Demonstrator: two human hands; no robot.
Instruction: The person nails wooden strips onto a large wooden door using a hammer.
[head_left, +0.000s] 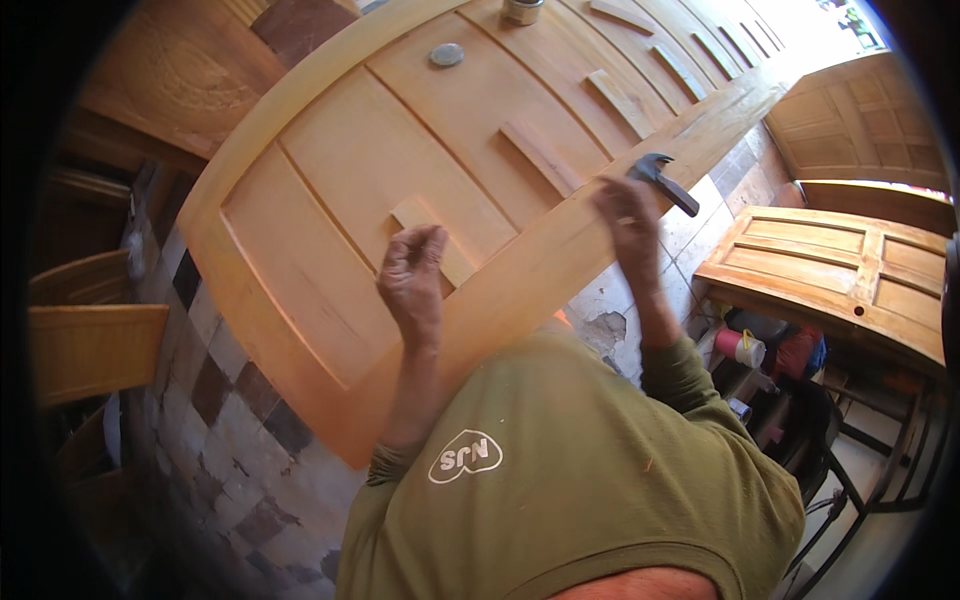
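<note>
My left hand is raised over the near edge of a large panelled wooden door, fingers pinched together. Whatever lies in that pinch is too small to make out. Beside it, a short pale wooden strip lies across the panel. My right hand, smeared by motion, is over the door's right-hand rail, so its grip cannot be read. A claw hammer with a dark head shows right beside it, at the rail's outer edge.
More wood strips lie along the door, with a round grey lid and a metal can farther off. Another panelled door lies at right above a pink-and-white spool. Wooden pieces stand at left on the tiled floor.
</note>
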